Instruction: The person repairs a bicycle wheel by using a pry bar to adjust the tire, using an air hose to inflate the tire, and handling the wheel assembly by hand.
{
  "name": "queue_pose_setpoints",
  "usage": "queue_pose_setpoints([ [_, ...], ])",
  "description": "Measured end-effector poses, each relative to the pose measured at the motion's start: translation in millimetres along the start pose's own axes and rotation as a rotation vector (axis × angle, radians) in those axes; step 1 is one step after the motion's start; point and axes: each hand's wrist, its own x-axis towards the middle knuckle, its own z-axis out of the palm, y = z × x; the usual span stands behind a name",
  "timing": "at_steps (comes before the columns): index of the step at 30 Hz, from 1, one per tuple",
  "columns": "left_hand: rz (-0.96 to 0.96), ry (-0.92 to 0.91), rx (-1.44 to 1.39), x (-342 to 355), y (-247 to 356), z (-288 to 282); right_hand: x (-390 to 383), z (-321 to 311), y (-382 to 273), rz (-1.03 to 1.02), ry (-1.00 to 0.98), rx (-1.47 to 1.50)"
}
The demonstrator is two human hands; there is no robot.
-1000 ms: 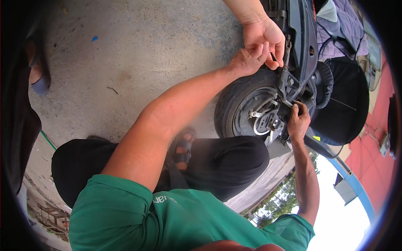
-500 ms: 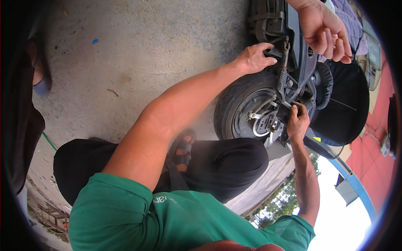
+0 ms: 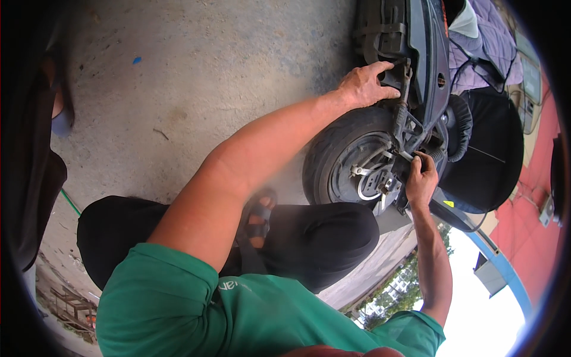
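Note:
A small motor scooter lies tipped over, its rear wheel (image 3: 326,169) facing me with the hub and brake arm (image 3: 359,171) exposed. Beside the tyre, my left hand (image 3: 364,86) has thumb and index finger spread, close to the upper end of the shock absorber (image 3: 406,83); the other fingers are curled and partly out of sight. My right hand (image 3: 421,183) pinches the end of a short metal bar (image 3: 408,155) near the shock's lower end. Fingertips hide part of that bar. The axle nut (image 3: 389,185) sits just left of this hand.
Quilted lilac cloth (image 3: 485,44) and a round black cover (image 3: 485,152) are at the scooter's far right. Another person's leg and shoe (image 3: 61,122) stand at the left. Rough concrete floor (image 3: 196,53) carries a blue scrap (image 3: 137,60). My bent knee (image 3: 351,235) is below the wheel.
Another person's hand, which hung over the scooter at the upper right, has left the view. My hands have shifted only slightly, the right one still at the bar.

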Motion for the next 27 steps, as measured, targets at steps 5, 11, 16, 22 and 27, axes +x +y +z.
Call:
queue_pose_setpoints([
  [5,0.049,-0.032,-0.055,4,-13,1,2,3,-2,-0.050,0.014,-0.004],
  [11,-0.159,-0.263,-0.243,3,1,-4,0,0,0,-0.034,0.021,-0.004],
  [16,-0.144,-0.283,-0.193,11,1,-8,1,0,-7,-0.033,0.021,-0.009],
  [22,-0.270,-0.406,-0.263,12,9,-14,2,1,-3,-0.014,0.021,0.014],
  [27,-0.316,-0.500,-0.300,15,12,-22,1,3,-2,0.017,0.001,0.059],
])
